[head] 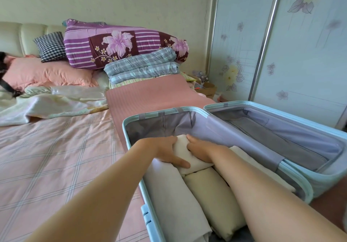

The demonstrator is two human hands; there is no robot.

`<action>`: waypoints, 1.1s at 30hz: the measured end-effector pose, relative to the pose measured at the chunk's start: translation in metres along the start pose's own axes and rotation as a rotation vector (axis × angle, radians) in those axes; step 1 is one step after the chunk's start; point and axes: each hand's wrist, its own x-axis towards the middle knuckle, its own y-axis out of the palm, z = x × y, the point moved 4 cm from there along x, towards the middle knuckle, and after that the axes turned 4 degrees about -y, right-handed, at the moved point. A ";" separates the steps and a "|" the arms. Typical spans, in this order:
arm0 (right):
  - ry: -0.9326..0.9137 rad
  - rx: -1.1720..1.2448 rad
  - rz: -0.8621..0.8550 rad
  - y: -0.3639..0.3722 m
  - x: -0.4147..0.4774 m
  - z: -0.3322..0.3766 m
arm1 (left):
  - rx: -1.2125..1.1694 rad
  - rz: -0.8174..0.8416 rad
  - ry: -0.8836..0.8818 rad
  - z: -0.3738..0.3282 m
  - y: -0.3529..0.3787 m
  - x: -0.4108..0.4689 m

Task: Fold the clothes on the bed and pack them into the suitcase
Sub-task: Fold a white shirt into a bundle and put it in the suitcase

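**Two hands press a white bundle into the blue suitcase**

A light blue suitcase [131, 147] lies open on the right side of the bed [56, 157]. Its near half holds the clothes. Its other half [281, 138] lies open to the right and shows a grey and purple lining.

Both hands are inside the near half, at its far end. The left hand [165, 151] and the right hand [201, 151] hold a white bundle [195, 163] between them. The left grip is wrapped round the bundle, with the thumb along its near side. The right grip is curled into the bundle from the right. The two hands are very close, almost touching.

Nearer to the person, more folded clothes lie side by side in the same half. A pale grey cloth [172, 194] is on the left, against the suitcase wall. A cream cloth [210, 194] lies just beside it. Another white cloth [262, 170] lies on the right, partly under the right arm.

A pink mat [150, 93] lies on the bed just past the suitcase. Farther back is a stack of bedding: a blue checked blanket [142, 67] with a purple flower quilt [120, 44] behind it. A pink pillow [47, 72] and a black and white checked pillow [50, 46] sit at the far left. Wardrobe doors [300, 53] with painted flowers stand on the right.
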 end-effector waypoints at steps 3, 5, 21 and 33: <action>0.045 0.037 0.053 0.001 0.005 -0.003 | 0.006 0.026 -0.026 0.000 0.005 -0.001; 0.057 -0.001 0.056 0.003 0.008 -0.002 | 0.029 0.036 -0.034 -0.008 0.006 -0.004; -0.057 -0.184 -0.010 0.022 -0.023 0.025 | 0.158 -0.246 -0.153 0.012 0.013 -0.042; -0.109 -0.202 -0.185 -0.002 -0.046 0.048 | 0.023 -0.345 -0.154 0.010 0.004 -0.065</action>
